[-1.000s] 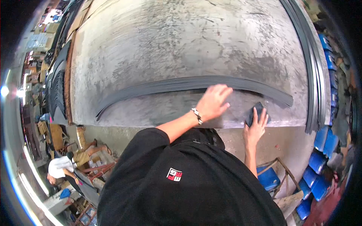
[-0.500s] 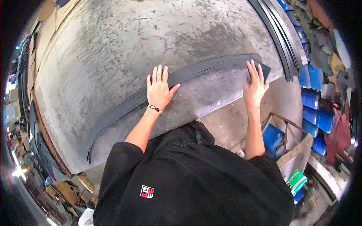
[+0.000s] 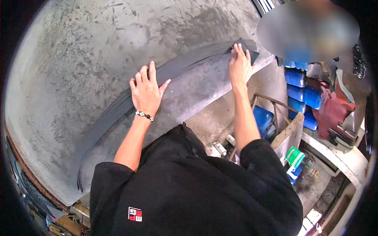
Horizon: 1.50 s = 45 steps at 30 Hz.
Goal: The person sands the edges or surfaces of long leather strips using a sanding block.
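Observation:
A bundle of long dark strips (image 3: 106, 117) lies in a curve across the grey table (image 3: 71, 70). My left hand (image 3: 146, 91) rests on the middle of the bundle with its fingers apart and the thumb pointing right. Near the bundle's right end, my right hand (image 3: 240, 67) has its fingers on a small dark flat piece (image 3: 254, 56), which overlaps the strips. The palm side of my right hand is hidden, so its hold on that piece is unclear.
Blue containers (image 3: 295, 92) are stacked at the right, beside reddish-brown sheets (image 3: 330, 104). A metal frame (image 3: 271, 100) with a blue container stands below the table's right edge. A green object (image 3: 294, 157) is at the lower right. More strips (image 3: 263, 6) lie at the top right.
The view has shifted, so the table and strips appear lower and further left. My right hand and the dark piece now lie over the strips near their right end.

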Each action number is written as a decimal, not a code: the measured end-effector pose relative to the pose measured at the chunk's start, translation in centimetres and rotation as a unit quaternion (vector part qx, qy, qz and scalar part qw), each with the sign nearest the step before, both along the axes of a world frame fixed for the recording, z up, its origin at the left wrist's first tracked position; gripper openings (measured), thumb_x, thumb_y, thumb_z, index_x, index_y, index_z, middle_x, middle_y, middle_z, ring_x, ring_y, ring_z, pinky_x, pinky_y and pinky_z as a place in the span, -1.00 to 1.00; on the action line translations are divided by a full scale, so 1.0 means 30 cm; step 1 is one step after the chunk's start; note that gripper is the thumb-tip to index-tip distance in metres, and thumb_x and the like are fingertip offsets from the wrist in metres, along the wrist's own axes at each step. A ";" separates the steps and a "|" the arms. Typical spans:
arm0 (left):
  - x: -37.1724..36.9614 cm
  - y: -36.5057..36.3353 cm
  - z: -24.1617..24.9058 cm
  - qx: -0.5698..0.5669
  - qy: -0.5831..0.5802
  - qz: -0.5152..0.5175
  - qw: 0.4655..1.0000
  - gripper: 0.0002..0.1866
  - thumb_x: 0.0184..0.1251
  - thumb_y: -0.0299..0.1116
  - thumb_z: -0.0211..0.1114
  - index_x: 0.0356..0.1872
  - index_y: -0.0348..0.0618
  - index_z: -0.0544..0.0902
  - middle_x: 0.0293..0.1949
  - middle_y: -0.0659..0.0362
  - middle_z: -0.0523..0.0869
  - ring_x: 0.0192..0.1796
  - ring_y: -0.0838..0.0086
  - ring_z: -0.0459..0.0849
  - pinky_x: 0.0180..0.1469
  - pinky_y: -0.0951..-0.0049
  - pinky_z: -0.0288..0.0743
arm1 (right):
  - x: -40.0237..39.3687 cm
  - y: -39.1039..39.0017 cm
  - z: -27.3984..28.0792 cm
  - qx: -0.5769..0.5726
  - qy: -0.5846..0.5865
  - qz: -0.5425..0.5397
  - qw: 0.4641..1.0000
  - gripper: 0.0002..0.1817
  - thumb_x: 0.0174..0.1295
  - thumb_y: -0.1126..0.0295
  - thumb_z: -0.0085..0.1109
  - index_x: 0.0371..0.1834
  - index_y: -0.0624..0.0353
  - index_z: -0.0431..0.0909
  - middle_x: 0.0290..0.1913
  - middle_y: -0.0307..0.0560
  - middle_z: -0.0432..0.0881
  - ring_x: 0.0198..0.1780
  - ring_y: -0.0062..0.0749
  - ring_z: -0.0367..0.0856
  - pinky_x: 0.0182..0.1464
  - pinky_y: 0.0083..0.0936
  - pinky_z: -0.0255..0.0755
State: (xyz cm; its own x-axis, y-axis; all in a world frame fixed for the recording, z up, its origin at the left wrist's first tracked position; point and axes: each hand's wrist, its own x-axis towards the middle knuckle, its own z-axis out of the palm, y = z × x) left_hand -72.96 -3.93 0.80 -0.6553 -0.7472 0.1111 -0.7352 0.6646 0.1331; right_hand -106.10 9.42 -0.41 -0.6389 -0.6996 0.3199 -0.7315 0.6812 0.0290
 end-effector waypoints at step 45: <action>-0.005 -0.020 -0.025 -0.015 -0.010 0.008 1.000 -0.03 0.37 0.35 0.43 0.66 -0.03 0.44 0.16 0.19 0.65 0.18 0.29 0.60 0.25 0.12 0.49 | 0.473 -0.039 0.088 0.062 -0.090 0.210 0.971 -0.22 0.13 0.50 0.33 0.52 -0.29 0.65 0.69 -0.36 0.51 0.73 -0.22 0.37 0.38 0.33 0.36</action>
State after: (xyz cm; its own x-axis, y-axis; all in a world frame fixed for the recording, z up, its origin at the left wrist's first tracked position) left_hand -73.10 -4.52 0.04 -0.6460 -0.7536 0.1215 -0.7477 0.6568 0.0982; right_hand -91.90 8.25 2.21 -0.3262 -0.9370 0.1250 -0.9451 0.3206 -0.0626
